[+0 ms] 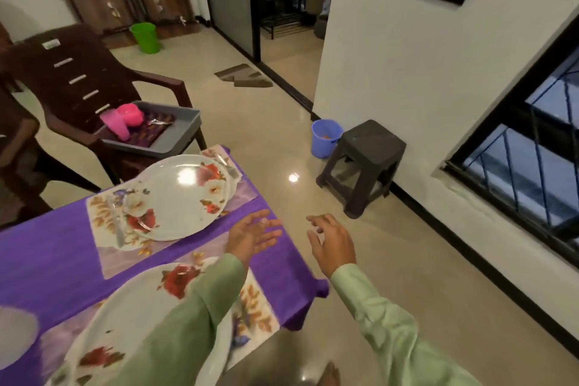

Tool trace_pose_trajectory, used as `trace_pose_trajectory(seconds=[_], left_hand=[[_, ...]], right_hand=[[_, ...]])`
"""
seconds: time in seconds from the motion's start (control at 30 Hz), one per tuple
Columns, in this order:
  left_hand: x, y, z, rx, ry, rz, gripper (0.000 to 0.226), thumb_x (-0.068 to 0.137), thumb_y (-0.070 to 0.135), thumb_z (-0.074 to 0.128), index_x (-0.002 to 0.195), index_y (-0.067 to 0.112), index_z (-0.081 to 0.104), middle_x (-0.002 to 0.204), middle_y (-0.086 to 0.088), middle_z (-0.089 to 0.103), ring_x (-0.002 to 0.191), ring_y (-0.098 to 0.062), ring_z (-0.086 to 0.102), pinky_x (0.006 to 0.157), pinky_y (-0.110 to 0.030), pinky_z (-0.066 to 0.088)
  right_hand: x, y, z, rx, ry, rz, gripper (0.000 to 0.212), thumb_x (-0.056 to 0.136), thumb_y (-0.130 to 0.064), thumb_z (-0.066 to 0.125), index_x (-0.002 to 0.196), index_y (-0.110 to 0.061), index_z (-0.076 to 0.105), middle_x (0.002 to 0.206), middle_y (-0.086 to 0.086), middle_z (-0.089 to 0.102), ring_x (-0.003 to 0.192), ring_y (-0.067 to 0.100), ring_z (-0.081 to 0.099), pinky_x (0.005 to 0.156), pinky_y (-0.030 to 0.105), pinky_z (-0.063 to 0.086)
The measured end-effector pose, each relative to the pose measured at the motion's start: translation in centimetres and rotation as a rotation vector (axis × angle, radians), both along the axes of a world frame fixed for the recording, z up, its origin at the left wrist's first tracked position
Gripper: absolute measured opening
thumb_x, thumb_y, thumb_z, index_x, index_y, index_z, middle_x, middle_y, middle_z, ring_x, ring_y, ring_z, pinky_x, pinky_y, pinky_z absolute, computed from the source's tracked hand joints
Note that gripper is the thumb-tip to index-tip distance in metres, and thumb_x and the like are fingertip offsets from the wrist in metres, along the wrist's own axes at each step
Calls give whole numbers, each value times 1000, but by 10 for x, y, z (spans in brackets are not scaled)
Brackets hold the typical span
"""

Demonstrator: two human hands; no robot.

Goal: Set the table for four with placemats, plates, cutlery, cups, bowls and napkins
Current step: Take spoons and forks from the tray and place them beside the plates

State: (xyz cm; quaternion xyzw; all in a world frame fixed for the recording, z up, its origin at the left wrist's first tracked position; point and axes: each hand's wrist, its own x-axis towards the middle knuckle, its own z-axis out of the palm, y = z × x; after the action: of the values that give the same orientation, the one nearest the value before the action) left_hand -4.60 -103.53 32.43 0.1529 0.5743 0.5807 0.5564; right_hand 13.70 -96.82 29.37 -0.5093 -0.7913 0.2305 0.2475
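two hands reach forward from pale green sleeves [382, 323], both empty. the left hand [255, 236] hovers over the purple tablecloth [47, 254] near the table's right edge, palm turned up and inward, fingers straight and loosely spread. the right hand [332, 240], at its three o'clock and apart from it, hangs over the floor [282, 122] beyond the table edge, fingers relaxed and slightly bent, gripping nothing.

at ten o'clock from the left hand a floral plate [181, 197] lies on a floral placemat [101, 213]. extra rims at its right side suggest more than one plate stacked there, but blur hides the count. at eight o'clock from the left hand, partly covered by one of the sleeves, a second floral plate [131, 316] lies on a second placemat [258, 307] by the table's near corner.

at about twelve o'clock from the first plate, off the table, a grey tray [175, 144] sits on the seat of a brown plastic chair [87, 72]. in the tray are a pink cup [117, 127] at its left end, a pink bowl [130, 113] just behind it, and some cutlery [156, 123], too blurred to count.

at one o'clock from the right hand a dark plastic stool [366, 163] stands against the wall [407, 72], with a blue bucket [324, 138] at its ten o'clock. a green bucket [145, 37] stands far back, at twelve o'clock from the tray.
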Motion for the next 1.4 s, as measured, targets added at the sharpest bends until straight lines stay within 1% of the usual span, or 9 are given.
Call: trace_pose_trajectory(seconds=[0.1, 0.2, 0.37, 0.43, 0.7, 0.8, 0.97, 1.13, 1.4], left_hand=[[32, 52, 9, 3, 21, 16, 23, 98, 4, 50, 120, 6, 56, 100, -15, 70, 71, -20, 73, 67, -29, 58], [47, 94, 15, 22, 72, 17, 22, 100, 6, 46, 121, 7, 55, 104, -16, 69, 74, -19, 73, 66, -27, 59], [50, 162, 16, 34, 102, 86, 23, 99, 7, 51, 120, 8, 59, 104, -14, 71, 83, -26, 72, 86, -42, 54], [46, 192, 12, 44, 102, 124, 23, 99, 8, 51, 120, 8, 58, 106, -15, 71, 86, -29, 70, 88, -43, 53], [12, 317, -19, 20, 86, 308, 21, 101, 8, 49, 119, 10, 58, 103, -12, 71, 81, -21, 72, 77, -33, 55], [-2, 353, -10, 23, 74, 384, 20, 100, 8, 50, 117, 10, 60, 102, -13, 72, 80, -22, 72, 78, -35, 55], [-43, 393, 6, 11, 105, 515, 19, 100, 6, 49, 116, 9, 59, 97, -11, 71, 73, -18, 73, 73, -33, 56], [-96, 431, 12, -12, 188, 676, 18, 100, 6, 50, 111, 13, 62, 99, -11, 72, 76, -18, 73, 69, -30, 59], [-212, 495, 21, -55, 236, 885, 17, 99, 5, 52, 108, 14, 62, 86, -3, 74, 69, -17, 71, 59, -25, 55]], right_hand=[[34, 63, 15, 22, -5, 51, 30, 87, -13, 64, 116, -20, 68, 108, -4, 63, 91, 15, 61, 81, 28, 49], [54, 125, 28, 30, 0, 74, 30, 85, -11, 66, 114, -17, 69, 107, 0, 64, 91, 22, 64, 83, 31, 51], [58, 212, 39, 15, 38, 142, 30, 85, -11, 66, 114, -17, 69, 111, 0, 64, 98, 21, 64, 87, 35, 52], [56, 246, 37, 13, 33, 186, 29, 85, -12, 66, 113, -19, 69, 108, -2, 64, 98, 20, 63, 88, 36, 52], [34, 394, 39, -30, -77, 344, 34, 88, -15, 65, 121, -24, 65, 112, -6, 62, 98, 12, 61, 88, 35, 51], [0, 448, 46, -68, -53, 394, 33, 90, -13, 63, 121, -23, 66, 109, -9, 60, 93, 8, 57, 90, 33, 50], [-83, 503, 49, -62, 11, 547, 34, 88, -12, 64, 120, -23, 67, 107, -10, 61, 89, 6, 56, 80, 18, 43], [-188, 546, 47, -86, 46, 715, 36, 86, -16, 64, 120, -26, 66, 103, -11, 61, 85, 7, 57, 79, 27, 50], [-354, 626, 56, -94, 40, 955, 36, 87, -13, 64, 121, -24, 65, 103, -7, 60, 85, 6, 52, 83, 26, 48]])
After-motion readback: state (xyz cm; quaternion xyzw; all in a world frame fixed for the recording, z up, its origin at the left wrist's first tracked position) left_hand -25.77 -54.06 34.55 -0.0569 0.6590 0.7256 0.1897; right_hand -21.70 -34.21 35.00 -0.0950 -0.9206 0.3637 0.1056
